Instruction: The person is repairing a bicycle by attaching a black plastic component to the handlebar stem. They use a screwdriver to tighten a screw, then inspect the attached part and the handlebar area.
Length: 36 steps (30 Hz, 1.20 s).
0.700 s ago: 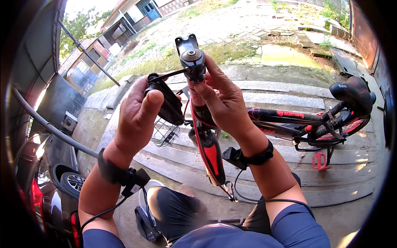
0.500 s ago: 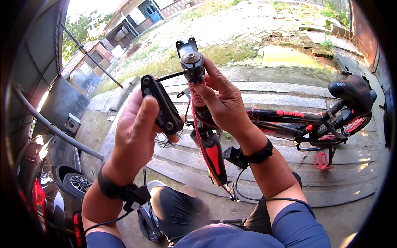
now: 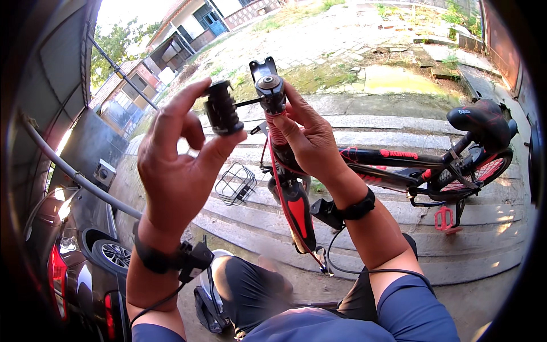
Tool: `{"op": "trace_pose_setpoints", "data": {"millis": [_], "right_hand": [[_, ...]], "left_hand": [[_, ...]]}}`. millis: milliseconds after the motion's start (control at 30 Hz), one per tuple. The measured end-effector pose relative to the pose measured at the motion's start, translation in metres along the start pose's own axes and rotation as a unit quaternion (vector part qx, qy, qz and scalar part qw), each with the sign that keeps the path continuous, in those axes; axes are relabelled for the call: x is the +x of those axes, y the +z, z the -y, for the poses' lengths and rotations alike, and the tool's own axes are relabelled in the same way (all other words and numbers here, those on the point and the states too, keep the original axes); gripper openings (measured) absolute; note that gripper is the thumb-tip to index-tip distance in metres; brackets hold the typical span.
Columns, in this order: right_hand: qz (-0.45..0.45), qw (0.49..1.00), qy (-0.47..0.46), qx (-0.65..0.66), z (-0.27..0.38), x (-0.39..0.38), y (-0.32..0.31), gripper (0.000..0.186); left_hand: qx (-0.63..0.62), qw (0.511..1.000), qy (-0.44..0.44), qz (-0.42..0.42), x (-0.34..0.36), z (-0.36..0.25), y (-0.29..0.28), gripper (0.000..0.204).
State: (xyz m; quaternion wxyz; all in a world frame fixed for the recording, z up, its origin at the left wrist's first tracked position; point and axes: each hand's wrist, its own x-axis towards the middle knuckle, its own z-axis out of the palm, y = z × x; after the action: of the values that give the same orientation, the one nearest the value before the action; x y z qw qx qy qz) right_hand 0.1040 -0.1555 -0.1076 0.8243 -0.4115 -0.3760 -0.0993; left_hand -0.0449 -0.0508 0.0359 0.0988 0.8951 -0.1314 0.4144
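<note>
My left hand (image 3: 179,154) pinches a black folding multi-tool (image 3: 222,108) between thumb and fingers, its edge with several folded blades turned up. From it a hex key (image 3: 249,103) reaches across to the side of the black handlebar stem (image 3: 270,91); whether its tip sits in a bolt is hard to see. My right hand (image 3: 310,134) is closed around the stem's lower part and the reddish steerer tube (image 3: 277,131) just below. The stem's front clamp stands without a handlebar. Behind my right forearm stretches the black-and-red bicycle frame (image 3: 393,157).
Below the stem is the front fender (image 3: 297,214), black with red. A wire basket (image 3: 236,183) lies on the stone slabs. The saddle (image 3: 483,128) and red pedal (image 3: 444,219) are at right. A dark car (image 3: 85,285) stands at lower left, beneath a grey pipe (image 3: 80,176).
My left hand has turned the multi-tool about the hex key and shifted up, uncovering the wire basket. The stem has moved slightly right and down; my right hand keeps its hold.
</note>
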Motion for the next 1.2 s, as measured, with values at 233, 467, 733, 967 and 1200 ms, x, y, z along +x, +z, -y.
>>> {"op": "trace_pose_setpoints", "data": {"millis": [233, 467, 733, 967, 1200], "right_hand": [[0.016, 1.000, 0.013, -0.003, -0.001, -0.003, -0.002, 0.060], [0.004, 1.000, -0.012, 0.027, -0.008, -0.001, 0.000, 0.060], [0.004, 1.000, -0.007, 0.028, -0.002, 0.000, 0.003, 0.060], [0.010, 1.000, -0.011, 0.016, -0.004, -0.001, 0.001, 0.060], [0.005, 0.999, 0.004, 0.050, -0.005, -0.001, 0.001, 0.061]], "left_hand": [[-0.133, 0.990, 0.046, 0.027, 0.035, 0.025, 0.005, 0.052], [-0.236, 0.968, -0.030, 0.077, 0.067, 0.031, 0.010, 0.045], [-0.295, 0.939, -0.124, 0.124, 0.087, 0.059, 0.030, 0.038], [-0.426, 0.836, -0.265, 0.222, 0.087, 0.084, 0.044, 0.033], [-0.579, 0.724, -0.304, 0.222, 0.066, 0.105, 0.063, 0.028]]}}
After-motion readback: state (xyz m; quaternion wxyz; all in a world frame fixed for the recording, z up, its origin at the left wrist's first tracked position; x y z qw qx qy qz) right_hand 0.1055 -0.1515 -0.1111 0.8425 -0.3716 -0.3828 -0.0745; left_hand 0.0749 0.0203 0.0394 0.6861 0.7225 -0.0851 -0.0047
